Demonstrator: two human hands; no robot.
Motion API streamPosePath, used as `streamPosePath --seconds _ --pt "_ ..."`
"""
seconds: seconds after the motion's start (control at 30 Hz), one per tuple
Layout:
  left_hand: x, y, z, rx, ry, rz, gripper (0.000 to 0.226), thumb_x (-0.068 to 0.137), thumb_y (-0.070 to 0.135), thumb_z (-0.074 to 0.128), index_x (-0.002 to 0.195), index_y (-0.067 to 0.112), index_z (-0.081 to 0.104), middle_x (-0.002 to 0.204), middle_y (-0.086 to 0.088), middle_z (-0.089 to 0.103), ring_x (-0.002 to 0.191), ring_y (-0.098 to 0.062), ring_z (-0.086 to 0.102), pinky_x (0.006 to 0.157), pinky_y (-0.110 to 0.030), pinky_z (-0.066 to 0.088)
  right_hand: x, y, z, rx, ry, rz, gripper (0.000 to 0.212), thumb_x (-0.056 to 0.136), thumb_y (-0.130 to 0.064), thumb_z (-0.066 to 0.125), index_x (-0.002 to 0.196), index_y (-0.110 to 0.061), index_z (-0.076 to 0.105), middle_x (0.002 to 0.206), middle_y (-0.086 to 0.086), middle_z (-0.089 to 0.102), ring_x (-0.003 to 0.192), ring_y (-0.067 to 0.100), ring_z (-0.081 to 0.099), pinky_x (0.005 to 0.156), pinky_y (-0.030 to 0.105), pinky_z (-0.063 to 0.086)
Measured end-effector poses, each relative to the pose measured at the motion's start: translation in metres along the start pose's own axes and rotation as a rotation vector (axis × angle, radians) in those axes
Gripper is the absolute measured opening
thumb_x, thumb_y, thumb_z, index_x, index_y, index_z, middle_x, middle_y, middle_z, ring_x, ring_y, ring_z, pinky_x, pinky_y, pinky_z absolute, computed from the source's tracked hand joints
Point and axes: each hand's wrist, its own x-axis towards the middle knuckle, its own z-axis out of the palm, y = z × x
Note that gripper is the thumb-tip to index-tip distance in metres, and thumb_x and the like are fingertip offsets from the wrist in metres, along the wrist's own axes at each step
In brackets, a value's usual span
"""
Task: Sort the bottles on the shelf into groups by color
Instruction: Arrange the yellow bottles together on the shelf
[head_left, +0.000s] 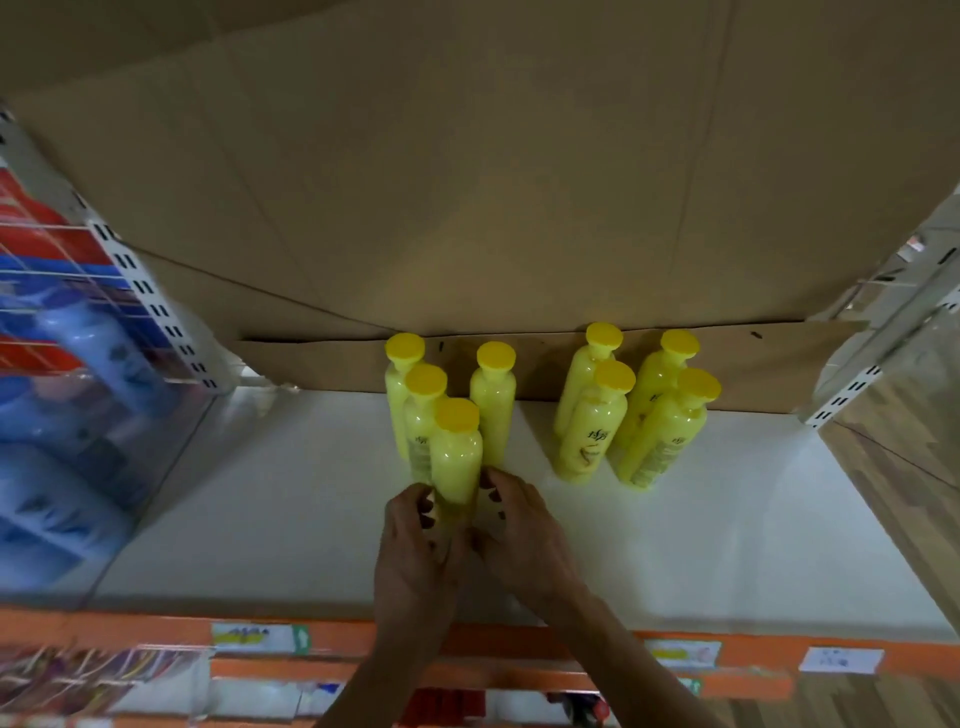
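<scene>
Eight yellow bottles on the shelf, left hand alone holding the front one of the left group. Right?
Not quite: the head view shows both the left hand and the right hand gripping that front bottle. The rest stands.

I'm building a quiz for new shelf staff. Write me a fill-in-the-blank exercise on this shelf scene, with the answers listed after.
1. The bottles on the shelf all have ____ caps.
2. The right cluster holds ____ bottles.
3. The left hand and right hand grip one bottle, the ____ one of the left cluster.
4. Behind the bottles stands brown ____.

Missing words: yellow; four; front; cardboard.
</scene>
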Motion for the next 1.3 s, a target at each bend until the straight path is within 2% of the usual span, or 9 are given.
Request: streamPosePath --seconds 0.1,0.33,0.43,0.57,0.73,0.83,0.97,1.13,1.3 --pt "0.006 -0.004 -0.001 -0.043 -0.079 0.015 0.056 0.087 0.058 0.047 0.136 0.032 0.04 0.121 0.014 0.049 0.1 -0.011 0.062 0.078 -0.036 0.058 -0.001 -0.008 0.01 0.026 0.046 0.004 0.063 0.083 -0.034 0.068 0.138 -0.022 0.041 0.133 -0.004 0.051 0.12 0.016 0.049 0.093 0.036 0.049" --pt "0.009 0.006 0.005 -0.035 -0.164 0.034 0.052 0.09 0.056 0.044 0.134 0.028 0.048 0.107 0.007 0.053 0.089 -0.007 0.062 0.074 -0.04 0.057 -0.008 -0.009 0.005 0.106 0.182 0.122 0.06 0.08 -0.045 0.065 0.133 -0.031 0.04 0.122 -0.007 0.057 0.107 0.015 0.057 0.085 0.04 0.053" --pt "0.007 0.01 0.014 -0.074 -0.176 0.051 0.026 0.094 0.04 0.056 0.118 0.03 0.053 0.109 0.008 0.057 0.091 -0.01 0.063 0.076 -0.04 0.057 -0.012 -0.007 -0.004 0.176 0.208 0.215 0.052 0.077 -0.046 0.064 0.121 -0.04 0.038 0.113 -0.009 0.062 0.099 0.016 0.062 0.079 0.043 0.055" --pt "0.007 0.015 0.019 -0.16 -0.247 0.084 0.008 0.098 0.038 0.05 0.104 0.042 0.049 0.102 0.017 0.065 0.092 0.002 0.063 0.083 -0.028 0.053 -0.015 0.003 -0.018 0.128 0.235 0.217 0.05 0.075 -0.049 0.073 0.111 -0.029 0.044 0.107 -0.004 0.061 0.093 0.019 0.062 0.073 0.04 0.052" --pt "0.012 -0.001 0.032 -0.141 -0.455 0.131 0.046 0.098 0.017 0.052 0.142 0.026 0.044 0.135 0.007 0.056 0.117 -0.003 0.056 0.099 -0.031 0.048 -0.021 0.022 -0.04 0.1 0.198 0.124 0.052 0.077 -0.038 0.077 0.119 -0.019 0.051 0.113 -0.006 0.051 0.097 0.015 0.06 0.081 0.043 0.053" --pt "0.014 0.005 0.044 -0.165 -0.578 0.139 0.06 0.092 0.018 0.063 0.146 0.027 0.039 0.136 0.01 0.056 0.116 -0.001 0.057 0.097 -0.028 0.051 -0.023 0.029 -0.048 0.096 0.243 0.155 0.051 0.076 -0.036 0.077 0.116 -0.02 0.051 0.109 -0.003 0.055 0.096 0.015 0.06 0.081 0.042 0.053" --pt "0.02 0.013 0.06 -0.149 -0.535 0.172 0.059 0.089 0.029 0.068 0.142 0.028 0.044 0.128 0.009 0.062 0.108 -0.002 0.062 0.093 -0.03 0.054 -0.032 0.031 -0.048 0.119 0.328 0.196 0.055 0.075 -0.034 0.079 0.121 -0.023 0.05 0.113 -0.005 0.057 0.098 0.011 0.06 0.081 0.037 0.054" --pt "0.02 0.02 0.068 -0.09 -0.558 0.253 0.06 0.091 0.021 0.067 0.146 0.024 0.042 0.133 0.004 0.055 0.111 -0.005 0.06 0.093 -0.029 0.053 -0.037 0.038 -0.053 0.089 0.421 0.225 0.049 0.079 -0.026 0.078 0.119 -0.019 0.051 0.11 -0.003 0.057 0.099 0.019 0.061 0.078 0.041 0.053" --pt "0.02 0.019 0.062 -0.008 -0.334 0.209 0.06 0.088 0.01 0.066 0.143 0.013 0.042 0.131 -0.006 0.045 0.106 -0.018 0.056 0.089 -0.033 0.053 -0.032 0.049 -0.065 0.078 0.446 0.213 0.046 0.082 -0.025 0.076 0.12 -0.017 0.051 0.113 -0.002 0.058 0.101 0.019 0.06 0.082 0.04 0.053"
